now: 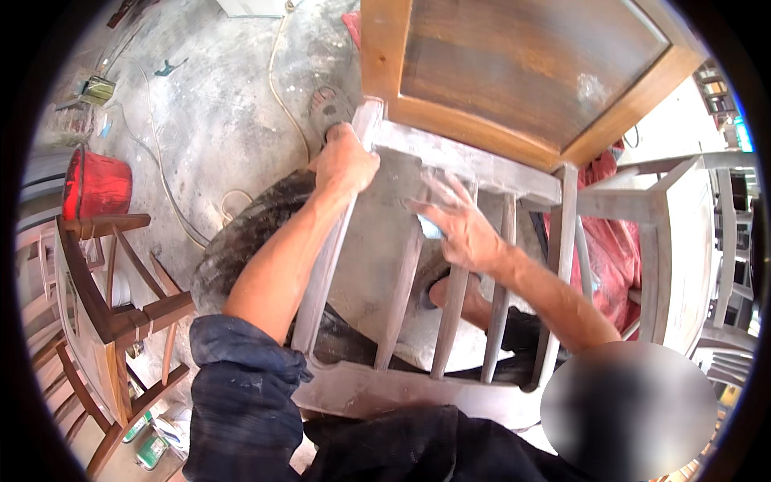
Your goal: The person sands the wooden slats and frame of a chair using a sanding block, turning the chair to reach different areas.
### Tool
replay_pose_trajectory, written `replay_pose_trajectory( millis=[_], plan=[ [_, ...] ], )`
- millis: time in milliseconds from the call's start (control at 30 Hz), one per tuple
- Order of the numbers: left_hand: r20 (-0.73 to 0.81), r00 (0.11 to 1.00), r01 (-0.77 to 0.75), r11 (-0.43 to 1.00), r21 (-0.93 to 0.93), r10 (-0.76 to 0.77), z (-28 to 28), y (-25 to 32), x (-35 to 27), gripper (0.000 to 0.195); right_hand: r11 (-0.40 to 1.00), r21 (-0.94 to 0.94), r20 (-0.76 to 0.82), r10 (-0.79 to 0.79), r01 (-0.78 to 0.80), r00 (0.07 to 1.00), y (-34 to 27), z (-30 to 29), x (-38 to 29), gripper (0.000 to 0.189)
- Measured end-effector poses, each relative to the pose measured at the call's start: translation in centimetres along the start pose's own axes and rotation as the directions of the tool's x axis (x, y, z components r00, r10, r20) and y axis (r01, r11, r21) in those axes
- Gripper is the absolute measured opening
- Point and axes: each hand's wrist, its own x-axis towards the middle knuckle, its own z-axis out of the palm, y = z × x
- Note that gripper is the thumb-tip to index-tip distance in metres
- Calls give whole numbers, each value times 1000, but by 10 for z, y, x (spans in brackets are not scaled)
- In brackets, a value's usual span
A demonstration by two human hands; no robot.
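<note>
Before me is a wooden chair with its slatted backrest towards my body; the back's wood looks greyish and dusty. My left hand [346, 159] grips the backrest's left post [328, 259] near its joint with the lower rail [464, 158]. My right hand [467, 232] presses a light blue pad [430, 229], perhaps sandpaper, against the upper part of a slat [397, 301]. Most of the pad is hidden under the fingers. Beyond the rail lies the brown seat panel [482, 72] in its wooden frame. The top rail [415, 388] rests close to my torso.
At left, a red bucket [99, 184] stands behind a dark brown chair [129, 319]. Cables [158, 150] cross the concrete floor [211, 90]. Green-labelled cans [150, 450] sit lower left. On the right are a greyish chair [653, 205] and red cloth [614, 253]. A blurred oval covers the lower right.
</note>
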Motion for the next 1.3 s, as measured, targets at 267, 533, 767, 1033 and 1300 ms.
replay_pose_trajectory(
  millis=[267, 533, 767, 1033, 1300],
  plan=[
    [-93, 995, -25, 1000, 14, 26, 8, -8, 9, 58, 974, -227, -9, 21, -22, 1000, 52, -23, 20, 64],
    [-43, 999, -33, 999, -9, 33, 3, -3, 6, 60, 961, -277, 101, 30, -1, 994, 40, -36, 30, 64],
    [-53, 998, -36, 999, 18, 37, 7, 0, 6, 57, 964, -261, -8, 41, -42, 999, 49, -13, 22, 65],
    [-75, 996, -52, 998, 23, 54, 11, -8, 7, 59, 940, -66, 127, -326, 336, 937, -58, -9, -13, 53],
    [-34, 999, -36, 999, 32, 37, 7, 1, 5, 62, 954, 74, 138, -299, 292, 944, -117, 17, -69, 38]
  ],
)
